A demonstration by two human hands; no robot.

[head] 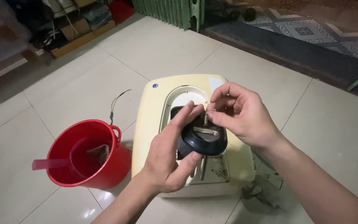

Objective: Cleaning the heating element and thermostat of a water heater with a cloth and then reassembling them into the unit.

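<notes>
My left hand [168, 155] grips a round black part [206, 141] with a metal piece on its top face, holding it above a cream plastic appliance housing [150, 124] that lies on the tiled floor. The fingertips of my right hand [239, 114] pinch a small metal pin at the top of the black part. The housing has an oval recessed opening, partly hidden behind both hands.
A red bucket [63, 176] with a red scoop inside stands left of the housing. A thin wire [114, 103] lies on the tiles behind it. Debris [257, 193] sits at the housing's right corner. Cluttered shelves are at top left, a green folding gate and a dark mat at top right.
</notes>
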